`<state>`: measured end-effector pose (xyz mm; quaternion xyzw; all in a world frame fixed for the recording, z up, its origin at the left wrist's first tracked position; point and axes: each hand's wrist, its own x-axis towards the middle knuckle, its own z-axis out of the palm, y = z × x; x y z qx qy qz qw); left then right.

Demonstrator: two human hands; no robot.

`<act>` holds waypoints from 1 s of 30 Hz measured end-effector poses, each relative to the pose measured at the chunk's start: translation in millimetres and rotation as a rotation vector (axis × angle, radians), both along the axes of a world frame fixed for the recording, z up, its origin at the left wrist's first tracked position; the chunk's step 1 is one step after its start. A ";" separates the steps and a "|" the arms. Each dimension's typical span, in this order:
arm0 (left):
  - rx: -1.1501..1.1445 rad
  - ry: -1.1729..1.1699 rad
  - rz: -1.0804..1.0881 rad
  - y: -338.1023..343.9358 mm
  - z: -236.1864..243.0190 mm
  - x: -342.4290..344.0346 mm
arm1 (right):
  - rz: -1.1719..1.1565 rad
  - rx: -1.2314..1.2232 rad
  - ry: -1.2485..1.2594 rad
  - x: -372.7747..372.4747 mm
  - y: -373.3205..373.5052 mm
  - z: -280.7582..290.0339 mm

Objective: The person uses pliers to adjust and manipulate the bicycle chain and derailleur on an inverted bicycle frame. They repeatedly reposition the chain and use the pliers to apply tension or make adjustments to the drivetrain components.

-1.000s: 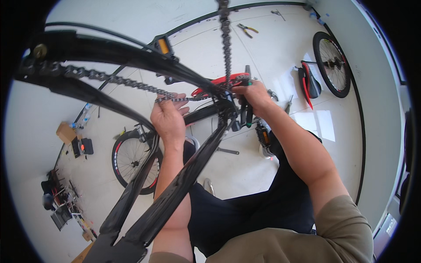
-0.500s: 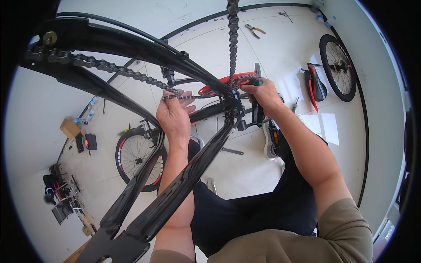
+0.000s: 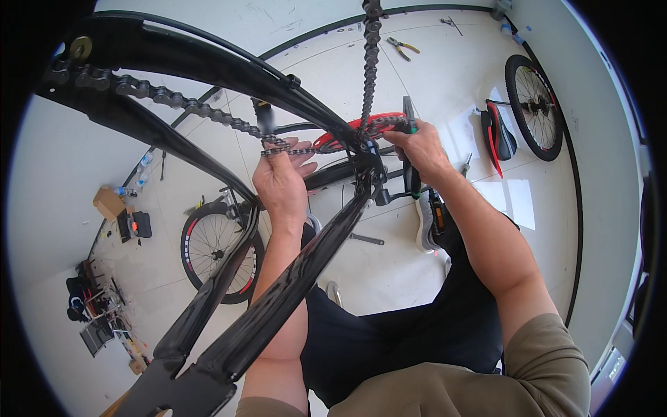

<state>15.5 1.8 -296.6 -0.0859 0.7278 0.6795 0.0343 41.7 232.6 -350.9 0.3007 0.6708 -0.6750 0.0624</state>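
Note:
My left hand [image 3: 281, 182] is closed at thumb and forefinger on the bicycle chain [image 3: 189, 105] just left of the red chainring [image 3: 330, 142], its other fingers loosely spread. From there one run of chain slopes up to the rear of the black frame [image 3: 201, 55]; another rises from the chainring to the top edge. My right hand [image 3: 422, 151] is wrapped round a long dark hand tool with green accents [image 3: 408, 111], its exact kind unclear, at the chainring's right side. The frame partly hides the chainring and crank.
Below the frame, a wheel [image 3: 221, 254] shows at left. Another wheel [image 3: 533, 108] and a red-and-black saddle [image 3: 501, 135] are at right. Pliers [image 3: 401, 47] lie on the far floor. A cardboard box [image 3: 110, 203] and assorted items stand along the left wall.
My left hand has shifted slightly right with the chain pinched in it. The pedal beyond it has turned and is blurred. My right hand has barely moved.

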 end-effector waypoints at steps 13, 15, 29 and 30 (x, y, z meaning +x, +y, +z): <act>0.010 -0.003 -0.017 1.3 -6.8 1.7 | 0.082 0.070 0.048 3.3 17.7 21.6; 0.020 0.003 -0.013 0.9 -8.9 1.3 | 0.093 0.070 0.061 4.3 18.5 22.4; -0.017 -0.016 -0.011 7.6 -11.7 3.7 | 0.113 0.093 0.055 7.5 28.6 31.4; -0.053 -0.006 -0.022 7.6 -12.5 4.6 | 0.114 0.088 0.046 8.1 28.3 35.6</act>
